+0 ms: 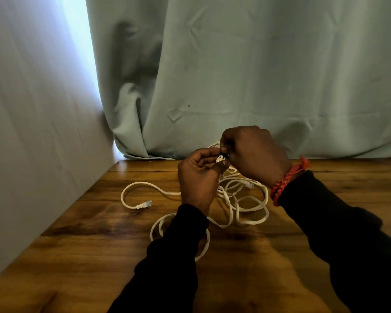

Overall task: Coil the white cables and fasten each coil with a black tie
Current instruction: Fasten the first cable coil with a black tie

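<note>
A long white cable [246,208] lies in loose, tangled loops on the wooden table [99,240]. One clear plug end [145,204] rests to the left, another plug [248,184] shows under my right wrist. My left hand [198,179] and my right hand [253,152] meet above the tangle near the table's back edge. Between their fingertips is a small bundle of white cable with a black tie [224,156] on it. Both hands pinch this spot, and my fingers hide most of the tie.
A pale green curtain [257,75] hangs right behind the table's back edge. A white wall [32,132] runs along the table's left side. My right wrist wears a red braided band [287,179]. Both sleeves are black.
</note>
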